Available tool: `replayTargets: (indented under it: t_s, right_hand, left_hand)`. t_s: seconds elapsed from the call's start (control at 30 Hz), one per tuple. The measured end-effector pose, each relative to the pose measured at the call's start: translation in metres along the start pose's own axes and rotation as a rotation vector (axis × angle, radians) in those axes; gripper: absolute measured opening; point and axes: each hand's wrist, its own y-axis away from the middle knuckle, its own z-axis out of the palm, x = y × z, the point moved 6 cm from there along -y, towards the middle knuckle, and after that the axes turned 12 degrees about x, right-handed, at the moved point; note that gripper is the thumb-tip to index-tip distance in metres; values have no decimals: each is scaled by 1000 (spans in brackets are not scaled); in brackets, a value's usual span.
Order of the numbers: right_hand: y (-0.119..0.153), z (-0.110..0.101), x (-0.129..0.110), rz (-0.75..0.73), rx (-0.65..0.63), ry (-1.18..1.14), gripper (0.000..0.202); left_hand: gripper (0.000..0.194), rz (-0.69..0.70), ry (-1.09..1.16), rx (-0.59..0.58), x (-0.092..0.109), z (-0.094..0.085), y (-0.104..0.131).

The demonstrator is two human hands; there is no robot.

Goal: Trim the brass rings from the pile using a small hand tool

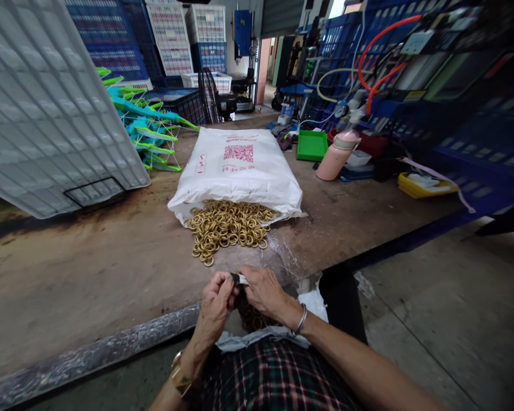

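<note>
Both hands are close together just past the table's front edge. My left hand (216, 299) is pinched around a small black and white piece (240, 278), and my right hand (265, 291) has its fingers closed on the same piece from the other side. What exactly the piece is cannot be made out. Beneath the hands, more rings (255, 319) lie in a white sack (314, 305) on the lap. Ahead on the table, a pile of brass-coloured rings (229, 228) spills from the mouth of a white printed bag (240, 165).
A large white plastic crate (64, 114) stands on the left, with blue and green plastic parts (152, 134) behind it. To the right are a green tray (312, 145), a pink bottle (336, 160) and a yellow container (426, 185). Stacked crates fill the background.
</note>
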Motion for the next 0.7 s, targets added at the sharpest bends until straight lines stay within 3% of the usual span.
replayTargets:
  t_s: [0.37,0.57,0.7]
  right_hand:
    - [-3,2,2,-23,-143,45,24]
    - [-14,-7,38,86,11,189,21]
    - [-25,-25,51,188,220,112,23]
  left_hand:
    - [44,48,-46,-7,3,1,7]
    - [40,-23,133,-145,17,17,26]
    - [38,-158,273,-112,11,17,18]
